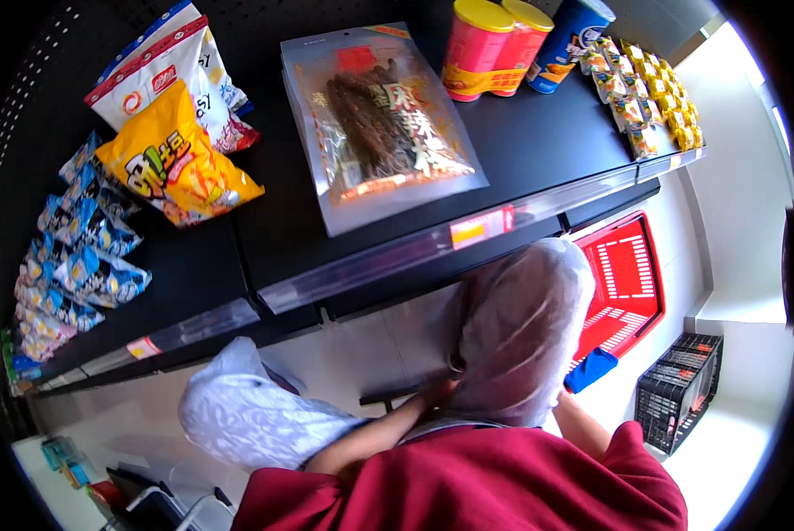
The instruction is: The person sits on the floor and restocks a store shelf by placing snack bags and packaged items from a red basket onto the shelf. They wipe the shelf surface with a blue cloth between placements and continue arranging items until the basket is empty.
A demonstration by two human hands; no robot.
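Note:
My left forearm reaches between my bent legs, and my left hand goes mostly out of sight behind my right thigh; its fingers are hidden. Behind the same leg, on its outer side, my right hand is hidden; only the forearm shows, close to a blue cloth-like item at the edge of a red plastic basket. Before me is a black shelf. On it lies a large clear-fronted bag of dark brown dried snack sticks. Left of that bag, a yellow chip bag leans on white snack bags.
Small blue snack packets fill the shelf's left end. Pink canisters with yellow lids, a blue canister and gold-wrapped packets stand at the right. A black crate is on the floor by the white wall.

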